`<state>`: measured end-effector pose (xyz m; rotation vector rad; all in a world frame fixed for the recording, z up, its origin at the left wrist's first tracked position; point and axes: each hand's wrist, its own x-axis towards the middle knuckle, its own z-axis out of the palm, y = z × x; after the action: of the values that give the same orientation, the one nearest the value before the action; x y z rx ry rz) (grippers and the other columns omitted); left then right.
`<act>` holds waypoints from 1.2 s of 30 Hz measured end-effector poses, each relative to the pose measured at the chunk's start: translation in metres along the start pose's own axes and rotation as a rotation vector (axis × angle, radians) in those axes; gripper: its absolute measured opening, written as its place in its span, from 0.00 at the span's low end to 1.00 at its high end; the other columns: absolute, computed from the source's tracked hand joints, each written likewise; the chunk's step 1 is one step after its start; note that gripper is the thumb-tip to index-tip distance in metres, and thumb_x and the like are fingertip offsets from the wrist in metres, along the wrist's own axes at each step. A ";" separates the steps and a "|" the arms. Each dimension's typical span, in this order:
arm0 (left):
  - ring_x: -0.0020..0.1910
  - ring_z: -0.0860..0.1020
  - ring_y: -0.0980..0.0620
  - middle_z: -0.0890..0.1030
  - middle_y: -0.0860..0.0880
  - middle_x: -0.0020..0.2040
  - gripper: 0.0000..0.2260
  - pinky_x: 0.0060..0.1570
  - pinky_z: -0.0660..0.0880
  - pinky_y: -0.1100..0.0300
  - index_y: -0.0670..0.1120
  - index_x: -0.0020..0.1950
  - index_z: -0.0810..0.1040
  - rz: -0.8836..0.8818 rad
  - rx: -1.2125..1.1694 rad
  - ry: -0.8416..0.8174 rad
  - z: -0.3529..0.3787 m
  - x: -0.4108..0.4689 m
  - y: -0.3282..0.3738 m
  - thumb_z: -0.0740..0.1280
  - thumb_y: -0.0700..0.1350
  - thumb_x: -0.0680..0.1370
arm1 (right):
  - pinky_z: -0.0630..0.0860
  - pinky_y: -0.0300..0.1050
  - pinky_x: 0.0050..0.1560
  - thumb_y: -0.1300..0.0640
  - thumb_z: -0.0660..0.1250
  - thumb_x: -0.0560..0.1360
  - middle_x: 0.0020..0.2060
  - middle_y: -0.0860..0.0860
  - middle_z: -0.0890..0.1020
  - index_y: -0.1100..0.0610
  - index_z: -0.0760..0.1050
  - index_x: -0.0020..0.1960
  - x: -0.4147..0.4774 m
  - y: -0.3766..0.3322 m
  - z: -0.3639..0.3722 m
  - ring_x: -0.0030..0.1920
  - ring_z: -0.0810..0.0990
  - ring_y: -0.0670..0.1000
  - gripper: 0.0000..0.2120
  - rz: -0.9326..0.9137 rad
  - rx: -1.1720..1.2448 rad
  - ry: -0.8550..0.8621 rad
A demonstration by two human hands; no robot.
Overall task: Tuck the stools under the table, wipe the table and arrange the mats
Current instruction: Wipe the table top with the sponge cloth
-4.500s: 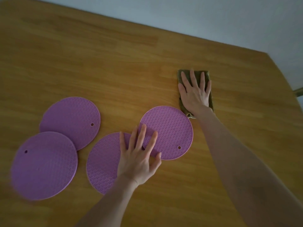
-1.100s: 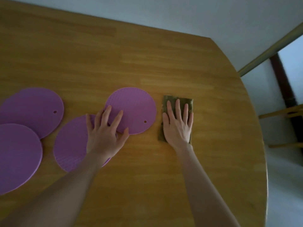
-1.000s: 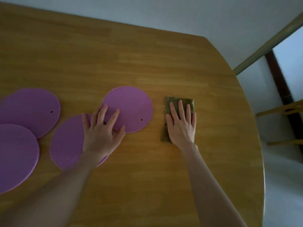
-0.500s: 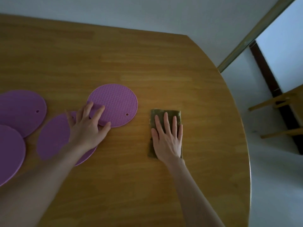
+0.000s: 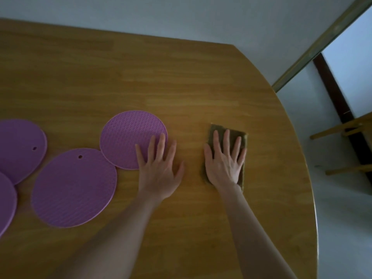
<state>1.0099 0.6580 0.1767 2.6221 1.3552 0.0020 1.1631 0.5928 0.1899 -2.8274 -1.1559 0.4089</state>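
Fingers (image 5: 162, 144) of the left hand (image 5: 160, 172) lie spread partly on a purple mat (image 5: 128, 141), and right of it the right hand (image 5: 223, 162) (equally splayed) presses a cloth (image 5: 242, 137).

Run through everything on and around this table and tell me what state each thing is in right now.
Left hand: open, fingers resting on the right mat.
Right hand: open, pressing flat on the cloth.
Cloth: spread flat on the table.
Right mat: flat, edge meeting the middle mat.
Middle mat: flat, hole showing.
Left mats: flat, overlapping, cut off by the frame.
Stool: partly visible, apart from the table, not tucked.
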 end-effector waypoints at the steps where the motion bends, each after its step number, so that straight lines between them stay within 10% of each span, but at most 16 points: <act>1: 0.76 0.48 0.43 0.53 0.46 0.78 0.31 0.70 0.37 0.37 0.53 0.76 0.56 -0.004 0.004 -0.001 0.000 0.000 0.000 0.46 0.65 0.76 | 0.34 0.57 0.73 0.38 0.41 0.80 0.77 0.47 0.40 0.43 0.40 0.77 0.002 -0.006 0.002 0.76 0.36 0.57 0.28 -0.077 -0.028 0.004; 21: 0.75 0.58 0.40 0.62 0.43 0.75 0.29 0.70 0.48 0.34 0.49 0.73 0.65 0.027 -0.044 -0.013 0.000 0.007 -0.001 0.54 0.62 0.76 | 0.36 0.58 0.73 0.39 0.41 0.80 0.78 0.47 0.44 0.42 0.45 0.77 0.164 -0.081 -0.018 0.77 0.39 0.54 0.26 -0.328 -0.052 -0.014; 36: 0.75 0.55 0.43 0.62 0.43 0.75 0.30 0.71 0.43 0.37 0.49 0.72 0.67 0.001 -0.099 0.057 0.002 0.006 -0.001 0.52 0.63 0.75 | 0.39 0.54 0.74 0.36 0.40 0.79 0.78 0.46 0.45 0.40 0.43 0.77 -0.003 0.059 -0.005 0.77 0.41 0.53 0.28 -0.148 -0.060 0.011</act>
<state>1.0125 0.6635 0.1737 2.5587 1.3356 0.1411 1.2029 0.5485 0.1865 -2.7646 -1.3868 0.3547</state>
